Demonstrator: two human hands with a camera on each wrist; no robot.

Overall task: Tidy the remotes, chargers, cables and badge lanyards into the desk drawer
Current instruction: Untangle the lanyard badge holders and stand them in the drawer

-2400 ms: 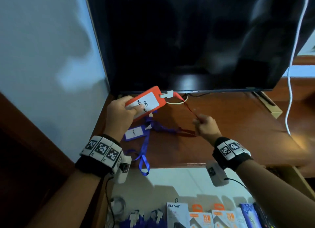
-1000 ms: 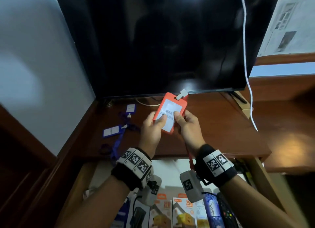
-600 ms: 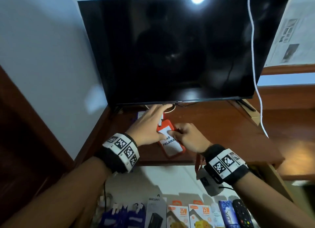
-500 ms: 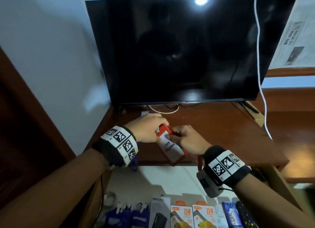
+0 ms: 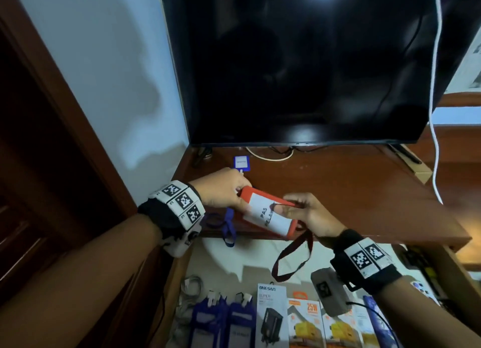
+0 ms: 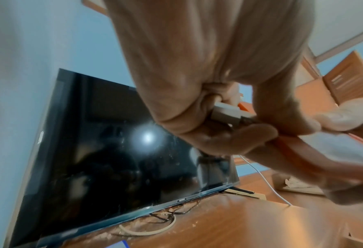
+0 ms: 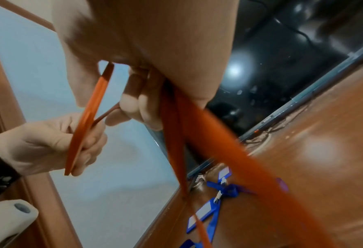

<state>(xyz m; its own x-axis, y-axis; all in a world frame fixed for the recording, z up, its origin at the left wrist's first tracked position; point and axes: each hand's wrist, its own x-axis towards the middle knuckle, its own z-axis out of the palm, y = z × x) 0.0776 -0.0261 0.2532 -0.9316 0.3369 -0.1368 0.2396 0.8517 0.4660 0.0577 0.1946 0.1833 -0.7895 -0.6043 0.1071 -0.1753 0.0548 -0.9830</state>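
A big black television stands along the back edge of the wooden desk, its screen dark but for a glint of lamp light. A white cable hangs down past its right side. Below the desk's front edge the drawer is pulled open, with boxed chargers and blue card holders in a row at its near end.

Both forearms reach in from the near side, over the open drawer, each wrist wrapped in a band of printed markers. They meet above the front edge of the desk, left of its middle, on an orange badge holder held up off the wood and tilted. The left hand grips the holder's top end, thumb and fingers curled tight about the pale clip there. The right hand pinches the holder from the other side, thumb across its white label, fingers curled behind. The dark red lanyard strap runs out of that hand and droops in a loop over the drawer.

Toward the desk's left edge lie blue badge lanyards, one ribbon trailing over the front edge, and a small blue badge sits near the back.
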